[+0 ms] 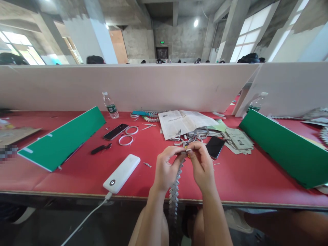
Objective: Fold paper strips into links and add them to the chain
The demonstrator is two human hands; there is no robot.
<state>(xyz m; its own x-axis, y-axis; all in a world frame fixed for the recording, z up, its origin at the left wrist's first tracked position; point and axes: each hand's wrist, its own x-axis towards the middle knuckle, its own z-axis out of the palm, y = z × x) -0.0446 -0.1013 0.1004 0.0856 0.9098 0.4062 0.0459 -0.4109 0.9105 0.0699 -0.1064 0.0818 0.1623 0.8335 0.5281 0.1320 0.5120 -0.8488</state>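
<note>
Both hands meet above the red table, fingertips pinched together. My left hand [165, 168] is closed on the upper end of a zigzag chain of folded paper [174, 193], which hangs down past the table's front edge between my knees. Closed as well, my right hand [204, 167] pinches a small folded paper strip [188, 150] at that end. The fingers partly cover the strip, so whether it is joined to the chain cannot be made out. Just behind the hands lies a pile of loose folded paper pieces [196, 135].
A newspaper sheet [179, 121] partly covers the pile. Cut paper sheets [239, 140] and a black phone [215, 147] lie right; a white power bank [122, 173], second phone [115, 132], tape rolls [126, 140] and scissors [149, 126] left. Green boards [64, 140] flank both sides.
</note>
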